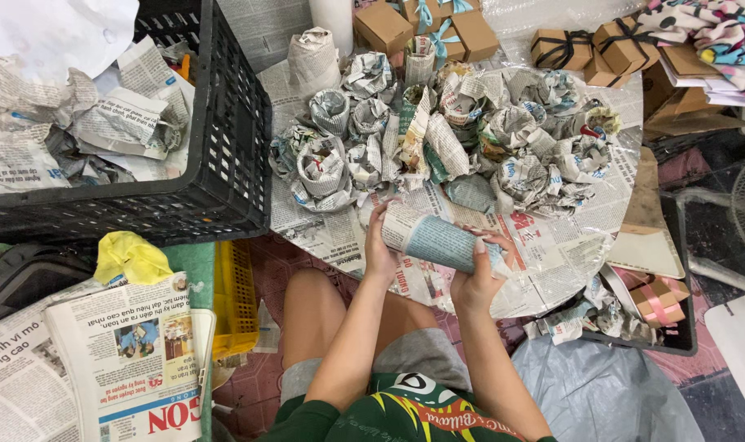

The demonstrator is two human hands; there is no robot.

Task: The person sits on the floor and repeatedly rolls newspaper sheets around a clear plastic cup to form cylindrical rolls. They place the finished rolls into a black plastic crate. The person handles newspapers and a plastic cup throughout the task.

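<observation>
Head view, looking down on a seated person. A newspaper-wrapped cylinder (pixel 438 239) is held at the centre of the frame, above the near edge of the round worktop (pixel 589 245), which is covered with newspaper sheets. The long axis of the cylinder runs from centre-left to lower right, slightly tilted. The left hand (pixel 378 250) is closed on the left end, fingers curled round the paper; the right hand (pixel 483 270) is clamped on the right end, its fingers (pixel 480 245) wrapped over the top. Both hands are in contact, so neither is nearer.

Beyond the cylinder, toward the upper centre, a cluster of wrapped bundles (pixel 438 139) with twisted tops stands on the worktop. A black plastic crate (pixel 225 155) in the upper left holds crumpled newspaper (pixel 86 123). Brown gift boxes (pixel 597 47) with ribbon lie along the upper edge. A stack of flat newspapers (pixel 119 360) lies in the lower left, beside a yellow basket (pixel 235 303). A dark tray (pixel 681 327) at lower right holds pink-ribboned boxes (pixel 659 301).
</observation>
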